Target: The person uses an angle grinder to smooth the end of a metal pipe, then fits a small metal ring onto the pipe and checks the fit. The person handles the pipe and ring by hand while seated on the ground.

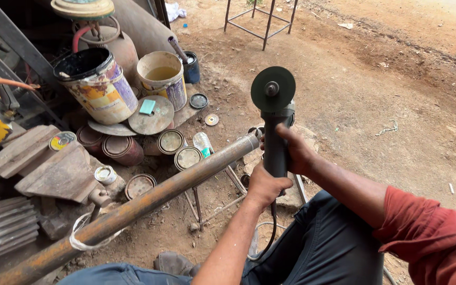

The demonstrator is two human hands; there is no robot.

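Grinder (275,119) is standing upright in both my hands, its round dark disc (273,88) at the top and turned flat toward me, just past the end of the rusty pipe (149,203). I am holding it this way, I think, so the disc is staying clear of the metal and of my legs, and so I can see its face.

My left hand (264,186) is gripping the lower part of the grinder body, the fingers wrapped tight around it from below, pressed together. My right hand (295,150) is closing on the body higher up from the right side, the fingers curled around the back where I cannot see them well. Two hands are giving a steady hold on a heavy tool. The black cable (270,232) is hanging down from the grinder between my knees, so it is staying away from the disc.

The pipe is lying slanted across a small metal stand (207,203), which is lifting its end off the dirt ground (376,95) to a level I can reach while sitting. A white strip (80,244) is tied around the pipe lower down.

To the left, paint buckets (101,84), round tin lids (171,141) and a plastic bottle (202,143) are crowding together, near the pipe but not touching the grinder.
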